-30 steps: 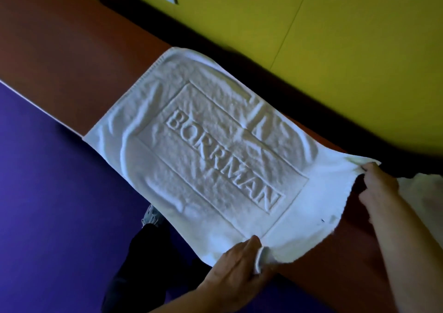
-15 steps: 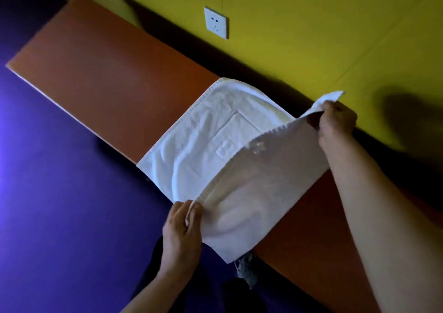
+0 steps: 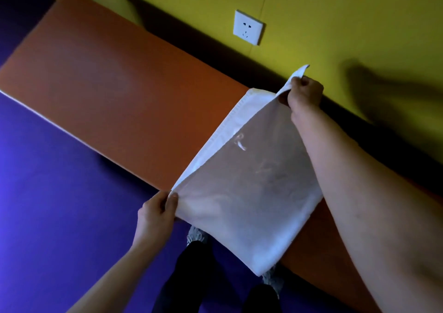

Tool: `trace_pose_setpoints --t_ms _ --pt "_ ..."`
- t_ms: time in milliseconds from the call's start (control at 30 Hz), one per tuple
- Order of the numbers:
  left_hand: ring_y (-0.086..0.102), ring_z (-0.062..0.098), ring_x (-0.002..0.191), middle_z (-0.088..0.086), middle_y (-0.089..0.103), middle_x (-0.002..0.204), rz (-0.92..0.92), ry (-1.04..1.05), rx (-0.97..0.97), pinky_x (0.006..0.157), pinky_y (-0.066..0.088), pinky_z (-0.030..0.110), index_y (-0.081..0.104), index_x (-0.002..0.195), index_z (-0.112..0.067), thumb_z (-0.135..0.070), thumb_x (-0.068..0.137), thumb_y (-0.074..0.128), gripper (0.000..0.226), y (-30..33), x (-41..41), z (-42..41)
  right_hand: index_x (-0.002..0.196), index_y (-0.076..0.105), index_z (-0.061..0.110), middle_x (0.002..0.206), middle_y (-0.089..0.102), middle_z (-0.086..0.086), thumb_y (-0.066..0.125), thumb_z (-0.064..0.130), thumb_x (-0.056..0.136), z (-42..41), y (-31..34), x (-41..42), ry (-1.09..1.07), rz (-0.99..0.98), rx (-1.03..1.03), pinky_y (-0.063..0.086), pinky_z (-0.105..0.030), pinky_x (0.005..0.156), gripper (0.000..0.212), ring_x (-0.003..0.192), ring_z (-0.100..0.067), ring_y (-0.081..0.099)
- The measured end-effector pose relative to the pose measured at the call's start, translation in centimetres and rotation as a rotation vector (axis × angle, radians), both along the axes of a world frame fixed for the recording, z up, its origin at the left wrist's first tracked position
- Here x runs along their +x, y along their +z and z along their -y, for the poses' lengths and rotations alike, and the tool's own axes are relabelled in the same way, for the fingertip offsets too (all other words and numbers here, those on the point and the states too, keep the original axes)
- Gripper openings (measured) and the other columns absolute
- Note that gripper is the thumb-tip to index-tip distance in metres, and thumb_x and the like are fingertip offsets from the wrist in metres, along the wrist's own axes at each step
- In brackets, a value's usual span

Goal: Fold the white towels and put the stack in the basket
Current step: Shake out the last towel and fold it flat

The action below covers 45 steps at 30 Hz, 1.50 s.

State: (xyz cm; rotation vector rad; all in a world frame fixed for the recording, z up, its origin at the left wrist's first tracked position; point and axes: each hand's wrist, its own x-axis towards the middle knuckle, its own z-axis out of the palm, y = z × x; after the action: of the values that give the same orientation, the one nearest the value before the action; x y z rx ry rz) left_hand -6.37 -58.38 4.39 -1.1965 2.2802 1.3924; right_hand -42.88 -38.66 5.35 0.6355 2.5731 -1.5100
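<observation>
Towel (image 3: 249,188) folded over on the orange table (image 3: 115,92), near corner hanging past the table's front edge. Left hand (image 3: 157,213) pinches the towel's front corner at that edge. Right hand (image 3: 303,94) grips the far corner, raised above the table by the wall, below the socket (image 3: 248,27).

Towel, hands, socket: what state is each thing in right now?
White towel: folded over, top layer held up by two corners.
Left hand: pinches the near corner.
Right hand: grips the far corner.
Wall socket: nothing plugged in.
Orange table: towel's lower layer on it.
</observation>
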Motion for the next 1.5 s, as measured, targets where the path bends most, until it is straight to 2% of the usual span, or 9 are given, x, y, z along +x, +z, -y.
trace_pose_setpoints --t_ms 300,433,500,767,933,1100,1300,1400,1500 --pt "0.061 0.021 0.071 -0.002 0.066 0.076 0.284 -0.278 -0.112 0.060 0.047 0.032 0.064 0.082 -0.024 -0.039 0.094 0.060 0.019 -7.1 -2.8 6.3 0.097 0.053 0.018 0.058 0.051 0.000 0.049 0.015 0.101 3.1 -3.6 2.2 -0.049 0.139 -0.240 0.041 -0.022 0.042 0.007 0.040 -0.009 0.047" --pt "0.058 0.027 0.068 0.003 0.062 0.071 0.365 -0.325 -0.146 0.055 0.041 0.030 0.056 0.071 -0.021 -0.036 0.092 0.062 0.026 -8.2 -3.9 7.0 0.127 0.060 0.009 0.104 0.067 -0.012 0.054 0.018 0.097 -0.2 -5.9 8.1 0.017 0.213 0.004 0.053 -0.042 0.083 0.032 0.091 -0.029 0.066" --pt "0.056 0.024 0.065 0.003 0.061 0.068 0.381 -0.353 -0.187 0.052 0.036 0.029 0.056 0.071 -0.020 -0.035 0.090 0.063 0.026 -8.3 -4.4 7.0 0.127 0.060 0.006 0.122 0.067 -0.018 0.058 0.015 0.095 -2.4 -7.2 13.4 0.043 0.263 0.129 0.044 -0.034 0.094 0.033 0.111 -0.034 0.064" --pt "0.058 0.021 0.064 0.004 0.063 0.074 0.381 -0.175 -0.166 0.049 0.038 0.024 0.063 0.080 -0.022 -0.032 0.083 0.064 0.011 -8.8 -3.8 4.8 0.109 0.056 0.004 0.111 0.061 -0.019 0.075 0.029 0.085 -9.2 -9.2 34.9 -0.090 0.471 0.448 0.042 -0.036 0.076 0.040 0.095 -0.036 0.061" --pt "0.071 0.011 0.057 -0.004 0.072 0.058 0.344 -0.131 -0.028 0.058 0.052 0.028 0.061 0.089 -0.015 -0.024 0.081 0.069 0.014 -9.4 -2.3 4.2 0.112 0.044 0.011 0.107 0.055 -0.006 0.071 0.045 0.089 -9.0 -10.3 41.1 -0.282 0.630 0.194 0.041 -0.033 0.070 0.049 0.086 -0.027 0.056" --pt "0.064 0.018 0.043 0.008 0.069 0.082 0.325 -0.095 0.121 0.047 0.049 0.026 0.054 0.098 -0.012 -0.008 0.081 0.066 0.021 -9.4 -0.2 2.3 0.115 0.047 0.016 0.109 0.063 -0.010 0.063 0.020 0.097 -9.8 -9.9 41.9 -0.400 0.480 0.094 0.040 -0.030 0.072 0.024 0.090 -0.030 0.062" --pt "0.052 0.025 0.049 0.014 0.059 0.062 0.441 0.006 0.284 0.054 0.047 0.034 0.064 0.081 -0.001 -0.006 0.080 0.058 0.009 -8.5 5.1 -1.0 0.125 0.051 0.014 0.123 0.062 -0.015 0.050 0.016 0.103 -15.4 -7.8 43.6 -0.432 0.244 0.182 0.047 -0.036 0.085 0.023 0.107 -0.036 0.062" --pt "0.059 0.031 0.062 0.018 0.062 0.076 0.415 0.135 0.413 0.057 0.052 0.039 0.064 0.087 0.002 -0.005 0.085 0.053 0.013 -7.5 7.8 -3.0 0.128 0.050 0.022 0.115 0.063 -0.009 0.053 0.022 0.103 -17.8 -6.8 44.6 -0.325 0.252 0.102 0.060 -0.037 0.066 0.026 0.082 -0.033 0.071" --pt "0.070 0.032 0.068 0.018 0.070 0.090 0.343 0.259 0.546 0.059 0.060 0.036 0.064 0.098 0.000 -0.001 0.092 0.051 0.014 -6.5 9.0 -4.6 0.127 0.051 0.028 0.102 0.061 0.006 0.061 0.027 0.100 -19.7 -6.3 45.1 -0.285 0.239 0.041 0.050 -0.015 0.046 0.029 0.056 -0.018 0.071"
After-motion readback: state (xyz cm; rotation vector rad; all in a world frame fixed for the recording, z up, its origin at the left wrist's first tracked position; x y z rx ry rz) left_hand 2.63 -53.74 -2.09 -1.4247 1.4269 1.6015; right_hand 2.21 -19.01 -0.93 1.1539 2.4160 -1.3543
